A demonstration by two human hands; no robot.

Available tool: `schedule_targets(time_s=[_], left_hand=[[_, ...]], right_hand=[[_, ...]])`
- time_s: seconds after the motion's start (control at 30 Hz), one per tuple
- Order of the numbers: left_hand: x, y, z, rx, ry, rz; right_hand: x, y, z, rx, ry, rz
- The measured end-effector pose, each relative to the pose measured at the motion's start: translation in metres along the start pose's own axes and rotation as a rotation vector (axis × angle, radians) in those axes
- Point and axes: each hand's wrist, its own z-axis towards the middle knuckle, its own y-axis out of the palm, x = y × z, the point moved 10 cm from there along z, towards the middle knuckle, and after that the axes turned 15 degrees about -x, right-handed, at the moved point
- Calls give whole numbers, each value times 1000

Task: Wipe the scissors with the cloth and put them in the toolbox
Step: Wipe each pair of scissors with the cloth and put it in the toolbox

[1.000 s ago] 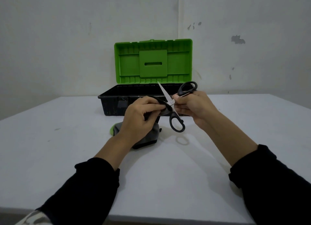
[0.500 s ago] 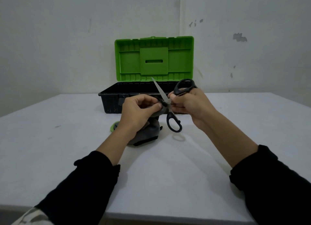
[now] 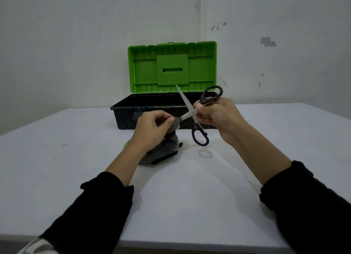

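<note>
A grey cloth (image 3: 167,145) is pinched in the left hand (image 3: 152,129) around 1 blade of the scissors (image 3: 196,113), its lower part bunched on the white table (image 3: 190,196). The spread scissors are gripped at the pivot by the right hand (image 3: 218,115). Behind, the toolbox (image 3: 125,116) stands with its green lid (image 3: 171,66) raised; contents cannot be told, and no writing is legible.

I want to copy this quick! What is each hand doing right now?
Left hand: fingers pinch the cloth around one scissor blade.
Right hand: fingers grip the scissors near the pivot, blades spread open.
</note>
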Motion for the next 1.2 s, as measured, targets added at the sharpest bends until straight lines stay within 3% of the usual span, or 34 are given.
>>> schedule_targets(time_s=[0.13,0.27,0.4,0.53,0.73,0.93,1.07,1.2], left_hand=[[-7,-9,1,17,-29,-14],[-29,-36,5,203,-99,-181],[-40,-39,7,235,-170,-334],[-21,-28,10,111,-61,-494],[18,-2,6,-248,75,-329],[16,-11,7,-124,52,-181],[9,-1,5,-250,-15,-69],[19,4,5,-276,49,-37]], right_hand=[[-5,-12,1,17,-16,17],[-7,-15,4,-46,-21,33],[2,10,3,-283,108,-144],[9,23,1,-408,184,-433],[0,27,15,-348,66,-566],[-18,28,13,-294,-119,-736],[-21,27,13,-267,-141,-790],[-18,28,14,-273,-137,-792]])
